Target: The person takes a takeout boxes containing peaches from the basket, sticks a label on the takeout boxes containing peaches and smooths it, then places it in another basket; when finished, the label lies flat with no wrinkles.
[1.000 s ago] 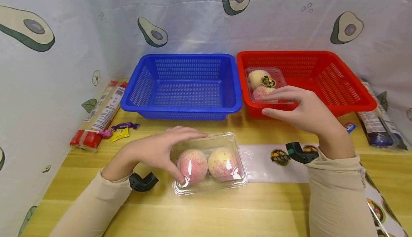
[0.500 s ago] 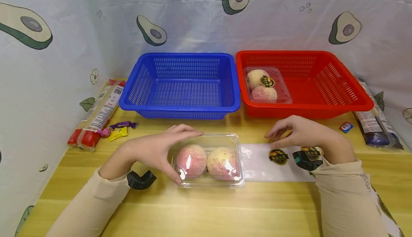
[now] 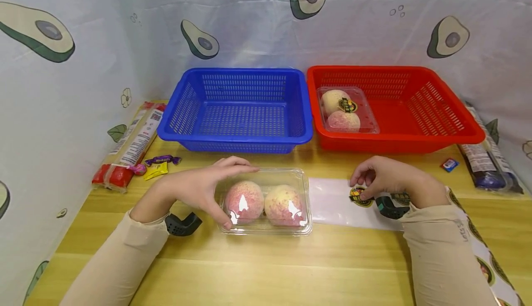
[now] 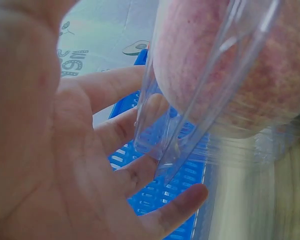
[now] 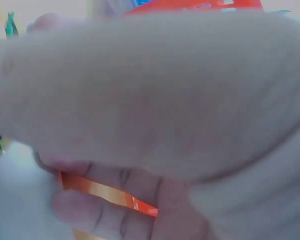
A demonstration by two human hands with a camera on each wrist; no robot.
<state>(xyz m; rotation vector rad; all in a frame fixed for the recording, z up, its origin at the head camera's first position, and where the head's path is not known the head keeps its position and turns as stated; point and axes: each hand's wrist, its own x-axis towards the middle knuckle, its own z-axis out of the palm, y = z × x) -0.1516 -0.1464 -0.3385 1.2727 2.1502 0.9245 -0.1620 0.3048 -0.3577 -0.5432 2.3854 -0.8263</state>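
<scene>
Holding steady near the front of the wooden table (image 3: pixel 266 269), the left hand (image 3: pixel 199 194) has its fingers and thumb curled round the left end of a clear clamshell box (image 3: pixel 266 202) with two peaches (image 3: pixel 266 203) inside. The lid has no label on it yet, as far as I can see. In the left wrist view the fingers (image 4: pixel 115 130) sit right against the clear plastic wall with pink fruit behind it, so that grip looks solid.

Just beside the box on the right lies a strip of sticker backing (image 3: pixel 332 204), and the right hand (image 3: pixel 388 181) is down on it with fingertips bent onto a round dark sticker (image 3: pixel 359 196). Whether it's actually pinching the sticker or only touching it, I can't tell (the right wrist view is basically all skin and blur). More stickers run along the strip toward the near right corner.

Further back, the red basket (image 3: pixel 457 130) already holds one clamshell of peaches (image 3: pixel 346 109) with a sticker on its lid, so my read is one box done and this one mid-way, still needing its label. The blue basket (image 3: pixel 234 137) next to it has nothing in it.

Off to the far left are some candies (image 3: pixel 155 166) and a long red-ended packet (image 3: pixel 129 144), with a dark packet (image 3: pixel 484 162) on the far right.
</scene>
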